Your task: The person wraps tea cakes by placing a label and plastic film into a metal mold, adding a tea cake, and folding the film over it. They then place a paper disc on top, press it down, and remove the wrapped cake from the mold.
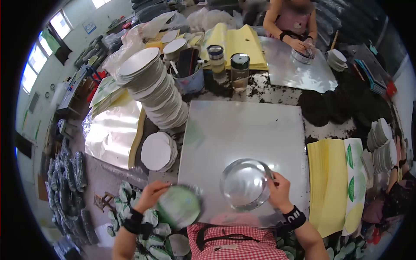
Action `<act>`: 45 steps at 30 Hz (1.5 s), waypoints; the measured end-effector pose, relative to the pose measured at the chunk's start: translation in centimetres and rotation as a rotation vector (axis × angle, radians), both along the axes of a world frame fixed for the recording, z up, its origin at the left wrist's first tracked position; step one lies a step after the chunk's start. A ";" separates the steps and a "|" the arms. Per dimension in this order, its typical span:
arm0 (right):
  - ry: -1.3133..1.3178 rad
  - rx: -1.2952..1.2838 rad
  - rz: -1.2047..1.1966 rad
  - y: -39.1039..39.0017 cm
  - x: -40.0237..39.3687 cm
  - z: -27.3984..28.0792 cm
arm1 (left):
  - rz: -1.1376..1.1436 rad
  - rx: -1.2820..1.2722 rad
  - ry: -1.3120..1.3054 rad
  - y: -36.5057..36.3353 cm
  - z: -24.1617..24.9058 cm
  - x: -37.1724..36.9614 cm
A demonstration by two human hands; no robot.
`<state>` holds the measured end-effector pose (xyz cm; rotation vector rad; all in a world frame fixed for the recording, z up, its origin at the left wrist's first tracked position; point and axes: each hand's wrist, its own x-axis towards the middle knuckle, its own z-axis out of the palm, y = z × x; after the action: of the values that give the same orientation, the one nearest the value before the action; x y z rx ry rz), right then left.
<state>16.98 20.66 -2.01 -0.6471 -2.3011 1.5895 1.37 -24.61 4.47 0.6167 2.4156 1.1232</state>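
My left hand [151,195] is closed on the edge of a round, flat green-and-white packet [180,207], blurred by motion, just off the near left corner of a shiny metal board [242,130]. My right hand [279,191] grips the right side of a round metal ring [224,184], which rests on or just above the near part of the board. The board's surface shows through the ring. Close to my left hand stands a short stack of white discs [157,151]. Many similar green-and-white packets [158,232] lie below the table's near edge.
A tall, leaning stack of white discs [151,91] stands at the left, beside foil sheets [115,134]. Two jars [239,71] and a bucket [190,80] are behind the board. Yellow sheets [329,186] lie at right, dark loose material [346,104] beyond. Across the table, another person [294,24] works.
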 end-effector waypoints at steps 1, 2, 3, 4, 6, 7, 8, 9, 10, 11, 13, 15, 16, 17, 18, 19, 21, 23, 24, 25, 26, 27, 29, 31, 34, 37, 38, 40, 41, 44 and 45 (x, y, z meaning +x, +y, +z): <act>0.006 -0.024 -0.015 0.1 0.3 0.4 | -0.012 -0.124 -0.224 -2.3 1.7 0.8; 0.026 -0.025 -0.028 0.0 0.4 0.7 | -0.116 -0.142 -0.212 -4.7 1.5 1.4; 0.046 -0.024 -0.042 -0.2 0.8 0.8 | -0.221 -0.160 -0.199 -6.3 1.2 2.0; 0.068 -0.024 -0.056 -0.4 1.0 0.8 | -0.277 -0.165 -0.123 -5.4 1.5 2.6; 0.147 0.193 0.118 -0.4 1.4 0.6 | -0.381 -0.102 -0.019 -2.7 -0.5 3.7; 0.180 0.304 0.189 -0.6 1.8 0.5 | -0.462 -0.097 0.100 -0.3 -1.1 3.9; 0.185 0.371 0.266 -1.0 2.3 0.9 | -0.552 -0.085 0.219 2.3 -1.7 3.9; 0.189 0.442 0.338 -1.3 2.7 1.6 | -0.556 -0.141 0.255 4.1 -2.3 4.2; 0.192 0.518 0.407 -1.4 3.0 2.0 | -0.561 -0.195 0.300 4.9 -3.1 4.4; 0.175 0.455 0.431 -1.4 3.7 1.8 | -0.592 -0.152 0.333 4.4 -4.3 4.1; 0.125 0.320 0.482 -1.9 7.0 1.1 | -0.655 -0.058 0.369 2.8 -6.4 3.6; 0.229 0.347 0.623 -3.5 6.7 5.5 | -0.598 -0.048 0.326 3.4 -5.6 4.0; 0.282 0.392 0.680 -4.5 6.8 6.4 | -0.599 -0.052 0.333 3.9 -5.2 3.9; 0.337 0.436 0.733 -5.6 6.6 6.8 | -0.605 -0.057 0.342 4.5 -4.7 3.7; 0.206 0.245 0.783 -7.2 6.2 6.5 | -0.481 -0.055 0.202 5.2 -4.1 3.1; 0.077 0.053 0.827 -9.0 5.7 5.7 | -0.354 -0.053 0.063 6.1 -3.4 2.3; 0.040 0.022 0.912 -10.8 5.0 3.7 | -0.252 0.002 0.037 7.6 -0.5 0.8; 0.163 0.148 0.774 -10.3 3.2 1.2 | -0.309 0.111 0.282 8.9 3.7 -0.7; 0.194 0.092 0.590 -9.6 2.3 0.0 | -0.484 0.155 0.399 8.5 3.6 0.2; 0.233 0.032 0.413 -8.9 1.4 -1.2 | -0.601 0.105 0.592 8.1 2.5 1.6; 0.159 -0.382 0.225 -6.6 -0.5 2.5 | -0.646 -0.008 0.571 7.8 1.4 2.9; 0.113 -0.380 0.185 -5.2 -0.9 2.9 | -0.689 -0.120 0.539 7.7 0.4 4.0; 0.065 0.027 0.249 -2.9 -0.6 1.3 | -0.640 -0.104 0.492 7.3 -2.3 3.2; -0.023 0.598 0.378 -2.8 1.5 -0.5 | -0.488 -0.096 0.595 7.3 -2.7 0.7; -0.220 0.356 0.576 -4.4 11.8 -3.1 | 0.152 -0.526 0.860 6.6 -1.2 -3.0; -0.128 0.019 0.907 -1.8 16.9 1.7 | 0.208 -0.662 0.732 4.2 -2.6 -5.6; -0.028 0.252 0.862 0.4 15.6 2.0 | 0.178 -0.662 0.744 3.4 -3.3 -5.8; 0.159 0.681 0.740 6.2 9.7 3.7 | 0.107 -0.667 0.924 2.9 -3.5 -6.1; 0.260 0.896 0.670 9.2 6.3 4.6 | 0.119 -0.642 0.887 3.3 -3.1 -6.1; -0.085 0.925 0.075 18.1 -6.4 3.9 | 0.146 -0.624 0.818 3.9 -0.8 -5.6; 0.118 1.100 0.028 22.9 -9.7 1.2 | 0.141 -0.644 0.812 4.2 -0.7 -5.4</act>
<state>7.25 43.56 -0.76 -0.2108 -2.5823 0.1789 -4.07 -20.40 3.74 0.7727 3.2920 0.0358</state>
